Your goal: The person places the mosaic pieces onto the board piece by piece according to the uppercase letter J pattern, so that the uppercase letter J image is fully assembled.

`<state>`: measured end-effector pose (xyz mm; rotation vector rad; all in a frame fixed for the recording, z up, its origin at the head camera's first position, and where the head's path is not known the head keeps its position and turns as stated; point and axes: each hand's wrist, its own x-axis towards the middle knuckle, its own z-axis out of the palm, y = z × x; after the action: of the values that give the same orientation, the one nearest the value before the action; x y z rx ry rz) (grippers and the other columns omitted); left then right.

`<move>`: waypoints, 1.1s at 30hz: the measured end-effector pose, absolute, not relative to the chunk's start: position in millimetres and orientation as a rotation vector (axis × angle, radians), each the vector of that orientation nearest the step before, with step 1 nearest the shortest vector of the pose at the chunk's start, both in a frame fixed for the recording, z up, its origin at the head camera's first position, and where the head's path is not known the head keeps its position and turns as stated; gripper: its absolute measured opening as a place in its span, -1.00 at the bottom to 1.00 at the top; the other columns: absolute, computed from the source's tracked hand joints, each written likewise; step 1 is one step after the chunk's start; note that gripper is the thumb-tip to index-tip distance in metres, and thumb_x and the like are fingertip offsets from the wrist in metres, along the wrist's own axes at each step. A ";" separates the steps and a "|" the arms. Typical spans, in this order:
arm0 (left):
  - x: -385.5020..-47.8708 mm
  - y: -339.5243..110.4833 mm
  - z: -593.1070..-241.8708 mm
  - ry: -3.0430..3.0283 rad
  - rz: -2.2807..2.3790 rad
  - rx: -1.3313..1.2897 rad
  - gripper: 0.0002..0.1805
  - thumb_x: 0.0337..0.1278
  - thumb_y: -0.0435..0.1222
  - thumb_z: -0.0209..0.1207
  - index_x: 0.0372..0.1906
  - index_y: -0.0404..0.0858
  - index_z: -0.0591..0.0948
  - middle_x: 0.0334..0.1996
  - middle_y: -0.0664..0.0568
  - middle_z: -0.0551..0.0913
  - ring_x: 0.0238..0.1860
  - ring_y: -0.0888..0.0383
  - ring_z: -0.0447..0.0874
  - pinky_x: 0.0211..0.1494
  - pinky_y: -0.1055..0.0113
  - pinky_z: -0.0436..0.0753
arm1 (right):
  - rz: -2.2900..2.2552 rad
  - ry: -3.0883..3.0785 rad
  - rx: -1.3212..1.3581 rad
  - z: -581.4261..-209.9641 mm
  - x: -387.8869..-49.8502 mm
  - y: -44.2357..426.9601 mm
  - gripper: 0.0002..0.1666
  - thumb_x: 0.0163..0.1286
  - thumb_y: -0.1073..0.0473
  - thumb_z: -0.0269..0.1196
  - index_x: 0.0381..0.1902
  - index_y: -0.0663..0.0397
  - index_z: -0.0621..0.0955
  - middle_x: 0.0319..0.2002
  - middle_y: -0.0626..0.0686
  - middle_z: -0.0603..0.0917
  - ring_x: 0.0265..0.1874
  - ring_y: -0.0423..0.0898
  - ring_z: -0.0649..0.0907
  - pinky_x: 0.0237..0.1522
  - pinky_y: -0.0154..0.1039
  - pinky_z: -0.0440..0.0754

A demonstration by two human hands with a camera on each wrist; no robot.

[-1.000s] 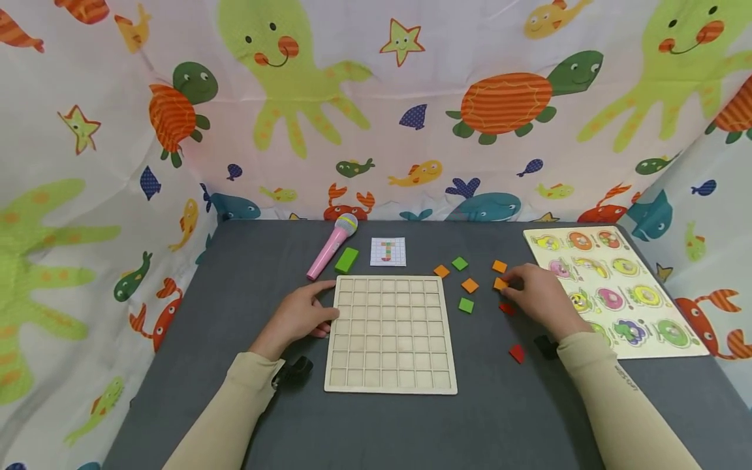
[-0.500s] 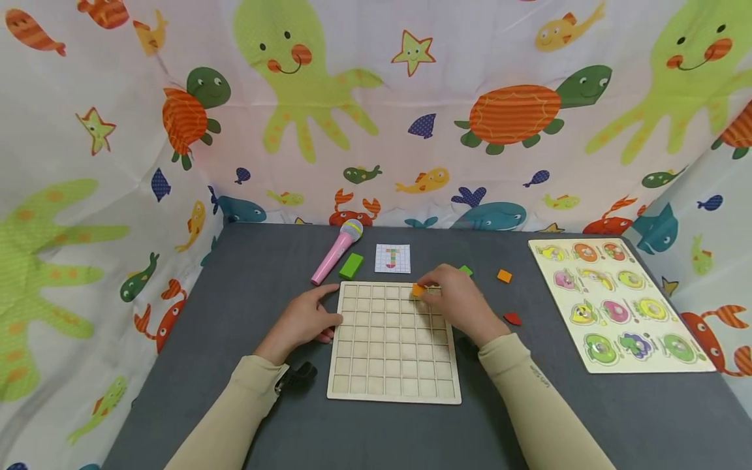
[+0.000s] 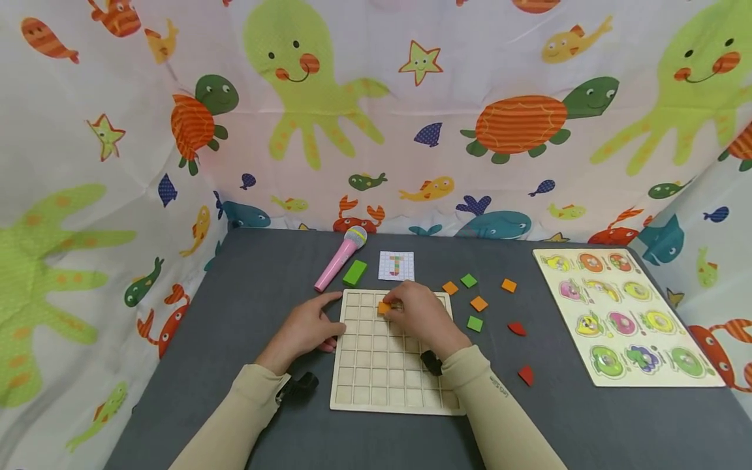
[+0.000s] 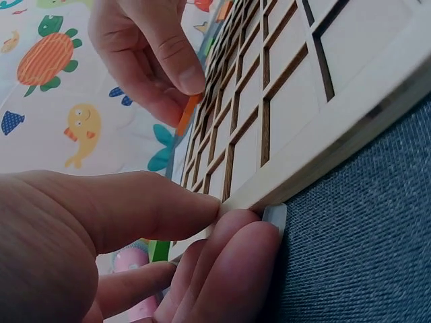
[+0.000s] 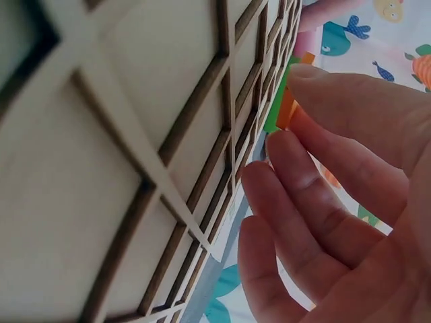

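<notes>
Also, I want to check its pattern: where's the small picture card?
In the head view, the picture card lies just beyond the far edge of the grid board, right of the green block.

We find open bench (image 3: 376, 442) in front of the grid board (image 3: 382, 359), between the two sleeves. The left grip (image 3: 302, 329) blocks the board's upper left edge; the right grip (image 3: 420, 310) and its wrist bar the upper middle and right edge. Behind stand the microphone (image 3: 339, 260), green block (image 3: 355, 273) and card (image 3: 396, 266). At right, loose tiles (image 3: 478, 304) obstruct; we see a free lane between the red pieces (image 3: 517, 328) and the picture puzzle (image 3: 630, 339).
</notes>
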<state>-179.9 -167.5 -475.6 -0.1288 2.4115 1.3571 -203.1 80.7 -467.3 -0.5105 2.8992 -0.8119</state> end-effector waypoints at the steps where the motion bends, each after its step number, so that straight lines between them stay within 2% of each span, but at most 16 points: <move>1: -179.6 -167.1 -475.6 2.408 1.354 -0.128 -0.13 0.20 -0.34 0.43 0.62 -0.02 0.43 -0.47 -0.10 0.72 -0.56 0.10 0.77 -0.41 0.27 0.82 | -0.806 2.901 -0.507 -467.5 -202.1 80.6 -0.79 0.42 0.08 0.51 -0.03 -0.03 0.86 -0.07 -0.02 0.80 -0.04 -0.06 0.74 0.15 -0.04 0.76; 19: -180.1 -165.5 -480.2 2.443 1.325 -0.162 -0.15 0.16 -0.31 0.47 0.58 0.04 0.48 -0.45 -0.11 0.70 -0.58 0.08 0.77 -0.45 0.27 0.80 | -0.739 2.905 -0.555 -465.2 -195.2 73.0 -0.77 0.36 0.16 0.53 -0.04 0.01 0.85 -0.23 -0.03 0.71 -0.26 -0.10 0.61 -0.07 -0.12 0.69; 33: -181.5 -168.5 -480.0 2.426 1.335 -0.181 -0.14 0.15 -0.30 0.47 0.58 0.07 0.47 -0.44 -0.11 0.72 -0.57 0.08 0.78 -0.44 0.28 0.81 | -0.711 2.919 -0.571 -465.6 -196.6 70.3 -0.77 0.37 0.16 0.52 -0.03 0.03 0.84 -0.20 -0.02 0.71 -0.19 -0.06 0.64 -0.01 -0.10 0.72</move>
<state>-181.5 -168.5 -480.0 -0.1810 2.4258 1.3349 -196.6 70.3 -465.6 -0.5706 2.9190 -0.7113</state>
